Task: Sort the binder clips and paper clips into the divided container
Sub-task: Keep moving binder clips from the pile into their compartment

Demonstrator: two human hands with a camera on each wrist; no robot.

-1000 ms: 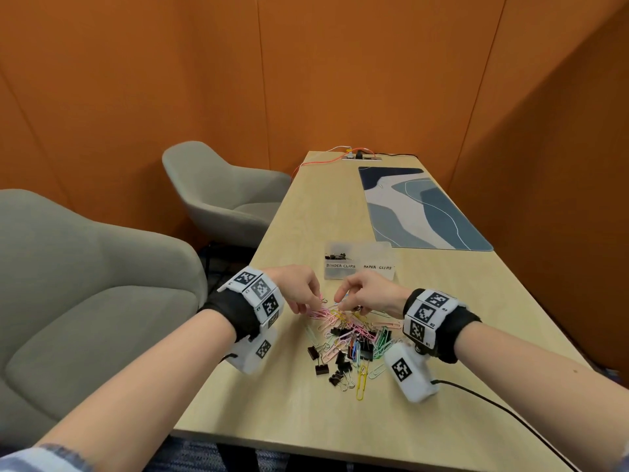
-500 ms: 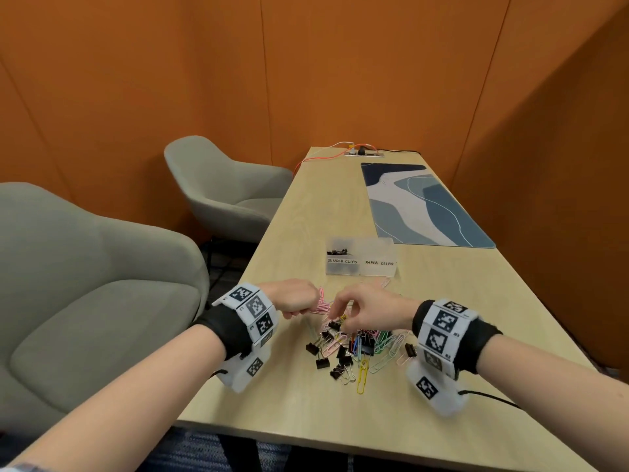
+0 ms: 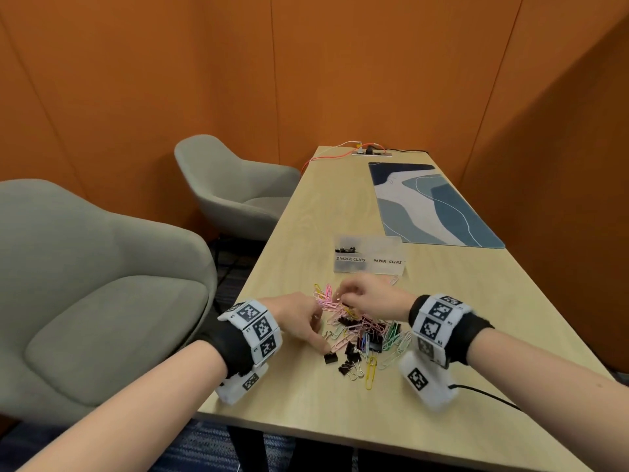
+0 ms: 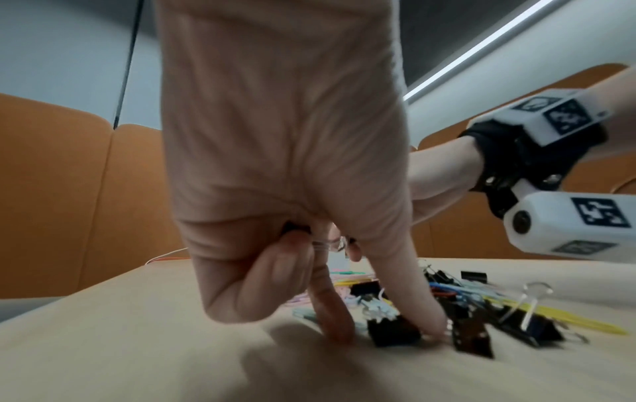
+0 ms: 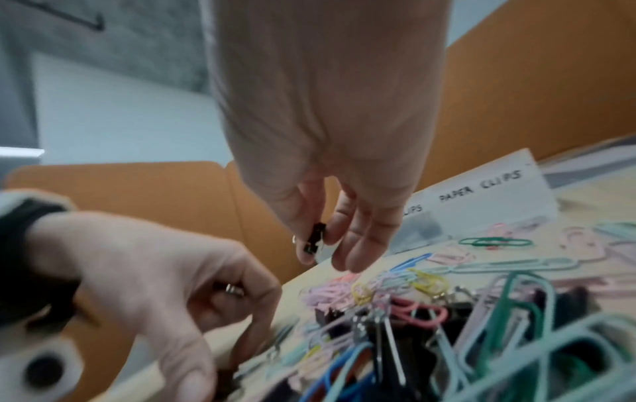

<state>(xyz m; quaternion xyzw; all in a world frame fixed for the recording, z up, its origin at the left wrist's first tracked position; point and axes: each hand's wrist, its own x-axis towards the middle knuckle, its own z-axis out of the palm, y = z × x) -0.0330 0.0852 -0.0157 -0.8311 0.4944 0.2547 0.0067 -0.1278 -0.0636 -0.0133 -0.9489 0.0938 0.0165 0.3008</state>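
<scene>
A mixed pile of coloured paper clips (image 3: 343, 330) and black binder clips (image 3: 372, 337) lies on the table near me. My left hand (image 3: 325, 349) reaches down at the pile's near left; thumb and forefinger pinch a black binder clip (image 4: 392, 330) lying on the wood, and its other fingers are curled. My right hand (image 3: 340, 296) hovers over the pile's far side and pinches a small black binder clip (image 5: 315, 239) between thumb and fingers. Just beyond stands the clear divided container (image 3: 369, 264), labelled BINDER CLIPS and PAPER CLIPS, with a few binder clips in the left part.
A blue patterned mat (image 3: 429, 206) lies farther along the wooden table (image 3: 306, 233), with cables and a socket at the far end. Two grey armchairs (image 3: 102, 284) stand left of the table. A paper clip (image 3: 394, 280) lies beside the container.
My left hand dropped from the pink paper clips to the pile's near left edge and closed on a binder clip. The right hand rose a little toward the container.
</scene>
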